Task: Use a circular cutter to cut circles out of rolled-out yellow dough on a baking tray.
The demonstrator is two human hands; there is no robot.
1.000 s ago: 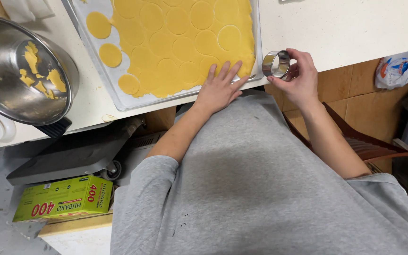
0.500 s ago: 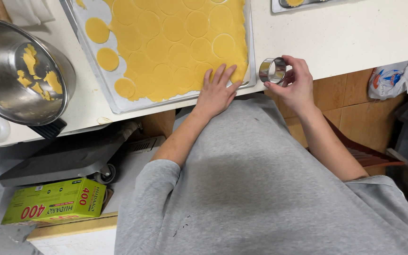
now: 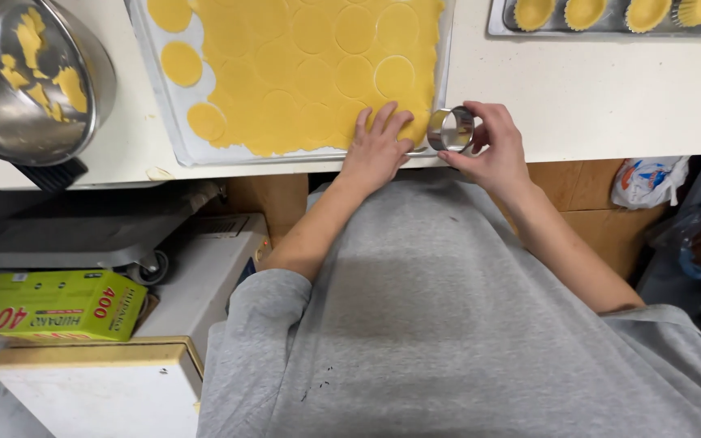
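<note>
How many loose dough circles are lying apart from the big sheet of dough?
3. One dough circle lies at the tray's top left, cut off by the picture's edge, a second below it, and a third near the tray's front edge. More may lie beyond the frame.

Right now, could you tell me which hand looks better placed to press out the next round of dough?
The right hand, probably: it already holds the metal ring cutter at the near right corner of the rolled dough sheet. The left hand lies flat on the dough, holding nothing.
</note>
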